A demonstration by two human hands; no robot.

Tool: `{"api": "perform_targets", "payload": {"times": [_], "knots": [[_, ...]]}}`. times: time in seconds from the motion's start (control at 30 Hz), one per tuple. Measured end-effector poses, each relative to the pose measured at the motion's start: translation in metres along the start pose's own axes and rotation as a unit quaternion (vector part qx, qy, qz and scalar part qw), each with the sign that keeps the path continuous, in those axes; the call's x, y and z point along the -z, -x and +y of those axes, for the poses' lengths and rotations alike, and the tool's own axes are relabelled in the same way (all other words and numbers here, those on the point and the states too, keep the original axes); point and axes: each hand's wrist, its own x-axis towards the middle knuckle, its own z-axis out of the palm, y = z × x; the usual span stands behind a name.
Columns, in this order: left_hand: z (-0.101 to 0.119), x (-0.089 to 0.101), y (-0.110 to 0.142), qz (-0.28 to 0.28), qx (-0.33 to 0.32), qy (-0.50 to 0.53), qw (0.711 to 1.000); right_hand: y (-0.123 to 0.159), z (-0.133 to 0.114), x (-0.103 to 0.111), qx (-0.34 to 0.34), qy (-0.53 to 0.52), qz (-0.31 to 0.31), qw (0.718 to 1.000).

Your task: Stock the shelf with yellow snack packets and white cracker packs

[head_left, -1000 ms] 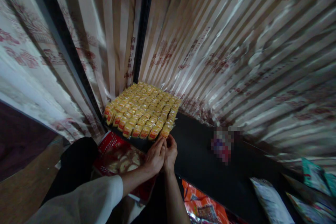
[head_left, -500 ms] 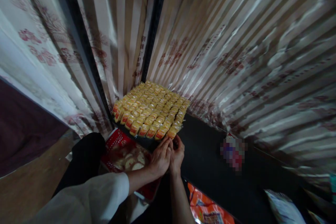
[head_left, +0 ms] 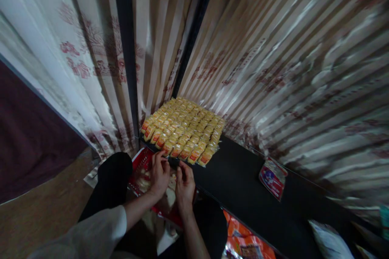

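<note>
Rows of small yellow packets with red-orange labels (head_left: pixel 185 129) stand tightly side by side on a black shelf (head_left: pixel 231 166). At the front of these rows is my left hand (head_left: pixel 160 176), its fingers bent and slightly apart, the tips close to the packets' lower ends. My right hand (head_left: pixel 184 190) is just beside it, fingers loosely curled and apart by the shelf's front edge. No item shows in either hand. Under both hands, between my knees, sits a red basket (head_left: pixel 142 162) with pale packaged pieces inside, partly covered by my forearms.
Farther right on the shelf lies a red and purple packet (head_left: pixel 272 179), with a white packet (head_left: pixel 330 240) nearer the corner. Orange packages (head_left: pixel 243 238) show below the shelf's front edge. A printed plastic curtain (head_left: pixel 258 48) and dark posts (head_left: pixel 126 48) enclose the shelf.
Both hands have moved left along the front of the yellow packets and have drawn apart from each other. The view has shifted slightly, and more of the left curtain shows.
</note>
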Motion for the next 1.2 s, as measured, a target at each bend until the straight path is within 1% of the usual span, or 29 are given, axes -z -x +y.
{"api": "perform_targets", "payload": {"times": [0.13, 0.27, 0.43, 0.53, 0.7, 0.8, 0.87, 0.93, 1.07, 1.2], "knots": [[-0.011, 0.003, -0.020, -0.009, 0.033, -0.010, 0.999, -0.001, -0.009, -0.029, 0.027, -0.003, -0.037, 0.999], [-0.019, 0.004, -0.027, -0.026, 0.052, -0.007, 0.998, -0.003, -0.008, -0.044, 0.023, 0.017, -0.042, 0.999], [-0.021, 0.007, -0.029, -0.020, 0.047, -0.005, 0.999, -0.002, -0.009, -0.049, 0.038, 0.047, -0.016, 0.998], [-0.021, 0.009, -0.029, -0.011, 0.048, -0.005, 0.999, -0.003, -0.012, -0.049, 0.051, 0.054, -0.011, 0.997], [-0.014, 0.016, -0.028, -0.026, 0.032, -0.009, 0.999, -0.002, -0.020, -0.047, 0.056, 0.038, 0.000, 0.998], [-0.003, 0.020, -0.022, -0.043, -0.002, -0.014, 0.999, 0.002, -0.025, -0.040, 0.048, 0.025, 0.014, 0.998], [0.005, 0.019, -0.015, -0.070, -0.026, -0.012, 0.997, 0.007, -0.026, -0.030, 0.029, 0.021, 0.037, 0.999], [0.010, 0.014, -0.005, -0.104, -0.042, -0.009, 0.994, 0.012, -0.024, -0.018, 0.005, 0.021, 0.066, 0.998], [0.022, -0.009, 0.012, -0.172, -0.057, -0.017, 0.983, 0.018, -0.008, 0.011, -0.034, 0.036, 0.114, 0.992], [0.035, -0.040, 0.024, -0.233, -0.062, -0.031, 0.970, 0.012, 0.014, 0.039, -0.050, 0.065, 0.157, 0.984]]}}
